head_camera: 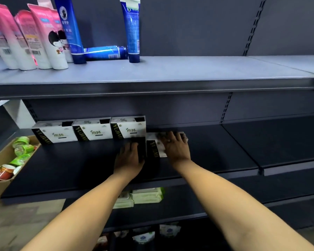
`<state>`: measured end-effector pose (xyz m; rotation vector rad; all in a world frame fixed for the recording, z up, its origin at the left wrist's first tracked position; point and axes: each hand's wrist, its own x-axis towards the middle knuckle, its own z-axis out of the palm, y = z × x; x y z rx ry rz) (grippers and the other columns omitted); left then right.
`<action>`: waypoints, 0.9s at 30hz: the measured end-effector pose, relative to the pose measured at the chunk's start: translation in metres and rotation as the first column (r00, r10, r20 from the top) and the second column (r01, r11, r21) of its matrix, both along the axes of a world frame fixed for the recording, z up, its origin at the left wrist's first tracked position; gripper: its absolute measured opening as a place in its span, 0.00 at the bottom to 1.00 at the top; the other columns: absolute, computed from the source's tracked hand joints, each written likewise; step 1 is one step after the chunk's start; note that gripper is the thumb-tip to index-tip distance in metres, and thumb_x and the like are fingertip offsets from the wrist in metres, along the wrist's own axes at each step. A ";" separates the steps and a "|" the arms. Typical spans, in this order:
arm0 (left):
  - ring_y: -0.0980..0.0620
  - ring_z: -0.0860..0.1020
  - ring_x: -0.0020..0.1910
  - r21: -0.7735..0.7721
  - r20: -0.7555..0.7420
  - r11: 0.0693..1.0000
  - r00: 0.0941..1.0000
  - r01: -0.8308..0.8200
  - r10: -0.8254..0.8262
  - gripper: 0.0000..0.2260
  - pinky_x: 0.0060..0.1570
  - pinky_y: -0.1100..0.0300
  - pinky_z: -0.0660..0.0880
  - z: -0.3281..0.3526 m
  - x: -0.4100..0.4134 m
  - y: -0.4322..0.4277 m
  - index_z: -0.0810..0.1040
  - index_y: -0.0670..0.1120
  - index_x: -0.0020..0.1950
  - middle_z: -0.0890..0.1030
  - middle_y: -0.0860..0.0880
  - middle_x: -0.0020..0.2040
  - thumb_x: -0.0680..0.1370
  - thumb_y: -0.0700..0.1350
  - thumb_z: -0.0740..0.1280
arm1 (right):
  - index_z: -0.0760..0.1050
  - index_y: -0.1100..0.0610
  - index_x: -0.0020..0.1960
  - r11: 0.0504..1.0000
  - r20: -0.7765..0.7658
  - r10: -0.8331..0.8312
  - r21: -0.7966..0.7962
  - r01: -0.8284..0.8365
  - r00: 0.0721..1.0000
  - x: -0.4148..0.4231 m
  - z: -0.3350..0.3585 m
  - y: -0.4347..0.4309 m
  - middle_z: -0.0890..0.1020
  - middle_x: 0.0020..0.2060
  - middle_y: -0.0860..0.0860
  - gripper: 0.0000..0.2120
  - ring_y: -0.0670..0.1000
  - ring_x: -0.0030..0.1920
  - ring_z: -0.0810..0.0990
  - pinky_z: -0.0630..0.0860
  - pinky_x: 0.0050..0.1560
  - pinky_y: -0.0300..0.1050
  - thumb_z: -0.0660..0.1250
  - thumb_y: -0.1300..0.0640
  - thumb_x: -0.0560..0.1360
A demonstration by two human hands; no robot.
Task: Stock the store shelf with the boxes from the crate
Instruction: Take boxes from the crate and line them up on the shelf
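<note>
My right grip (174, 147) lies released, flat on the box (153, 150), left grip (130, 158) at its 9 o'clock indeterminate; a skewed push could topple the row (92, 132) at 10 o'clock.

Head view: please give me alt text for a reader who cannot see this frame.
The left hand and right hand rest on a fourth box on the middle shelf, just right of a row of three upright white-and-black boxes. Pink and blue tubes sit on the upper shelf.
</note>
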<state>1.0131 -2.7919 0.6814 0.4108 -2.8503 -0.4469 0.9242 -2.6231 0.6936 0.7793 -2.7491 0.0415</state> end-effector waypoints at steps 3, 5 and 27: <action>0.41 0.69 0.65 0.006 -0.021 1.000 1.000 -0.003 0.003 0.23 0.59 0.46 0.72 -0.006 -0.010 -0.003 0.68 0.47 0.68 0.67 0.44 0.68 0.76 0.52 0.66 | 0.54 0.41 0.77 0.999 -0.003 0.016 -0.029 -0.016 1.000 -0.018 0.000 -0.001 0.62 0.72 0.52 0.39 0.60 0.72 0.61 0.55 0.75 0.63 0.70 0.57 0.73; 0.41 0.70 0.65 0.002 -0.040 1.000 0.999 0.002 -0.002 0.22 0.58 0.46 0.73 -0.008 -0.014 -0.005 0.69 0.46 0.68 0.69 0.44 0.67 0.76 0.51 0.66 | 0.55 0.40 0.76 0.999 -0.011 0.016 -0.038 -0.016 1.000 -0.030 0.000 -0.001 0.64 0.71 0.51 0.39 0.59 0.71 0.62 0.56 0.74 0.62 0.71 0.56 0.73; 0.43 0.73 0.61 -0.082 -0.077 0.996 0.996 0.039 -0.045 0.19 0.57 0.48 0.73 -0.021 -0.083 -0.023 0.72 0.45 0.64 0.73 0.44 0.64 0.76 0.51 0.66 | 0.55 0.42 0.78 0.998 -0.022 0.022 -0.058 -0.023 1.000 -0.118 -0.008 -0.038 0.66 0.71 0.53 0.37 0.60 0.72 0.61 0.55 0.74 0.62 0.69 0.55 0.75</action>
